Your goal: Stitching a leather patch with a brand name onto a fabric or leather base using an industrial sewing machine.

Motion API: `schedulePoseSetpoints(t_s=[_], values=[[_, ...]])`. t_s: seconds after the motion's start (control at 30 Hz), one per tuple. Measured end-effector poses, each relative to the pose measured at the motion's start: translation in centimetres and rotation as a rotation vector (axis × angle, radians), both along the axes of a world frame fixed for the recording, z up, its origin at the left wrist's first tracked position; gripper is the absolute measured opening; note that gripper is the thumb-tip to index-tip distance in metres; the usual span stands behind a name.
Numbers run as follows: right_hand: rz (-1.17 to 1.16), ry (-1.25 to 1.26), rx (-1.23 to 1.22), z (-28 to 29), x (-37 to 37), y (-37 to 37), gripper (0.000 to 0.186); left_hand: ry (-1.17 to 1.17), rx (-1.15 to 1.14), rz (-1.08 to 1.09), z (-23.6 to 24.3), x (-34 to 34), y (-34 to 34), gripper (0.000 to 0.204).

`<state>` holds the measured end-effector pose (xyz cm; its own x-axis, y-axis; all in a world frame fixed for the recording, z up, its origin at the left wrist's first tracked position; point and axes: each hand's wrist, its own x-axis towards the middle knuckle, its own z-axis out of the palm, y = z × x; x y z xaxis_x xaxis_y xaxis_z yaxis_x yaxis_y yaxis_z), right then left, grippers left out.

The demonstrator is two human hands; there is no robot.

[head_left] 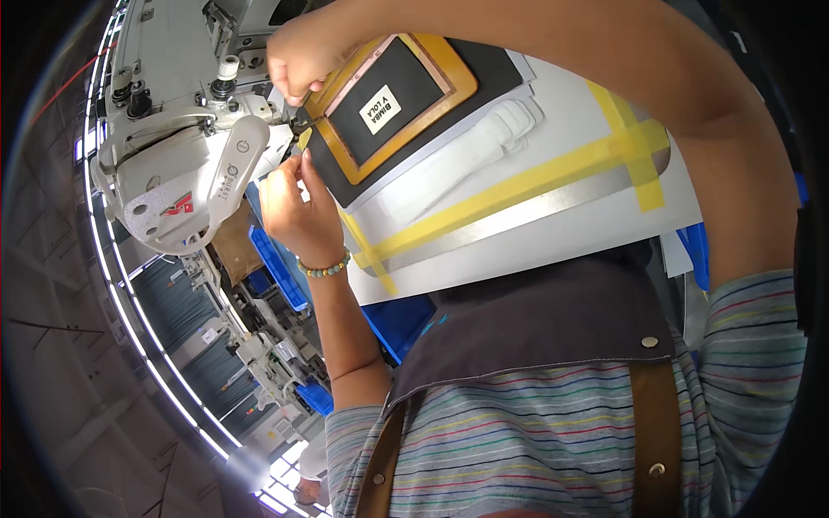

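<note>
My left hand (302,207) has its thumb and curled fingers pinched at the left corner of a black board (492,73), just below the machine's working end. My right hand (302,65) comes over from the right, fingers curled down at the upper left; what they hold is hidden. On the board lies a tan-yellow rectangular frame (458,78) with pale inner strips, around a black panel with a white printed label (381,109). The white sewing machine head (190,177) reaches in from the left, its tip between my hands.
A white work surface (587,216) carries yellow tape strips (484,194), a metal strip and white translucent pieces (466,155). Blue bins (276,268) and more machines line the lower left. A person's head (306,488) shows at the bottom edge.
</note>
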<state>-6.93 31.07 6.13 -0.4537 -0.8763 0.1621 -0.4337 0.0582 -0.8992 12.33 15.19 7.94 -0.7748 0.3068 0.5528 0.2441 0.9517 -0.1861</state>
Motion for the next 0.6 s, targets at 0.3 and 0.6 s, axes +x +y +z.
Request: schedulePoseSetpoints(t_s=[0.3,0.6], values=[[-0.228,0.455,-0.187,-0.7,0.6,-1.8,0.016,0.132,-0.016,0.034,0.2,-0.8,0.1,0.022],[0.018,0.225,0.023,-1.7,1.5,-2.5,0.018,0.114,0.011,0.032,0.0,-0.7,0.0,0.021]])
